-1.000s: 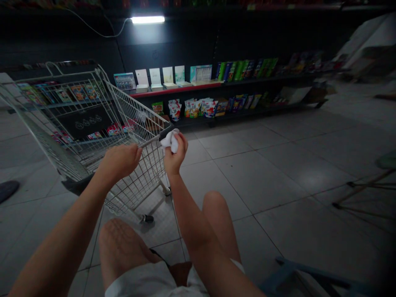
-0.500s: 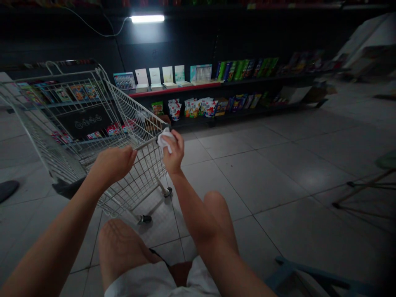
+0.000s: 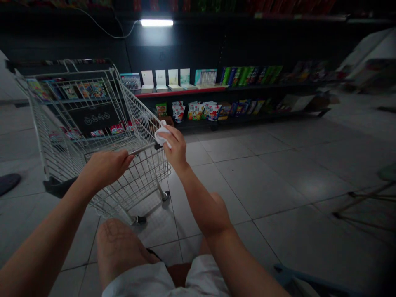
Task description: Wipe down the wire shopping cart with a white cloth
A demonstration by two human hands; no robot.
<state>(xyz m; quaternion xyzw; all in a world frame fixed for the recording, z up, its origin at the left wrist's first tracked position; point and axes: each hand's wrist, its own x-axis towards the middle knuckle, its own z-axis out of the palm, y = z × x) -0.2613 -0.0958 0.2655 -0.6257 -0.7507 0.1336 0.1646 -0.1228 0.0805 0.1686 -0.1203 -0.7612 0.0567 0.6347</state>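
White cloth (image 3: 162, 137), crumpled and soft, is sitting against the black end of the push handle (image 3: 144, 147) of a wire shopping cart (image 3: 136, 111), and we are judging this to be a wiping of that handle end. Our right hand (image 3: 176, 147) is closing on the cloth, its fingers (image 3: 173, 135) curled over it and pressing it to the bar. Our left hand (image 3: 105, 168) is gripping the same handle further along, its fingers (image 3: 123, 158) folded over the bar, with a bare stretch of handle lying between the two hands.

Also listing, in this head view: the cart is standing on grey floor tiles (image 3: 262, 185), its wheels (image 3: 165, 196) on the ground and its basket showing nothing inside that we can make out. Low shelving (image 3: 182, 93) with a red edge is running along the back, carrying upright cards (image 3: 162, 77) and bagged snacks (image 3: 201, 111) beneath them. A fluorescent tube (image 3: 156, 22) is lighting the dark wall above. Our white shorts (image 3: 139, 280) are showing at the bottom edge, and a folding stand (image 3: 361, 202) is standing at the right.
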